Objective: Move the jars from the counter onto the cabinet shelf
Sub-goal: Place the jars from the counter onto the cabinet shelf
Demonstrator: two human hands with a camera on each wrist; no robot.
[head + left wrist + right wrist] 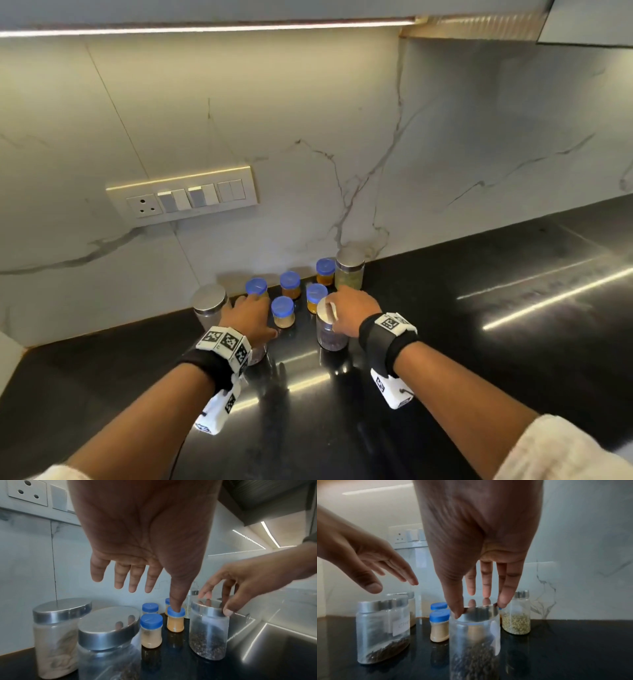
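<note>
Several jars stand on the black counter (pixel 445 342) by the marble wall. My right hand (pixel 352 308) pinches the steel lid of a clear jar of dark seeds (pixel 329 337) (pixel 474 642) between thumb and little finger. My left hand (pixel 250 315) hovers open, fingers straight, just above a steel-lidded labelled jar (pixel 106 635) (pixel 383 628) without touching it. A jar of pale contents (pixel 209 303) stands at the far left. At the back right is a jar of greenish seeds (pixel 349 272). Several small blue-lidded jars (pixel 283 311) stand between my hands.
A switch and socket panel (pixel 181 197) is on the wall above left of the jars. The cabinet underside with a light strip (pixel 205 29) runs overhead. A steel sink (pixel 283 649) lies to the right of the jars.
</note>
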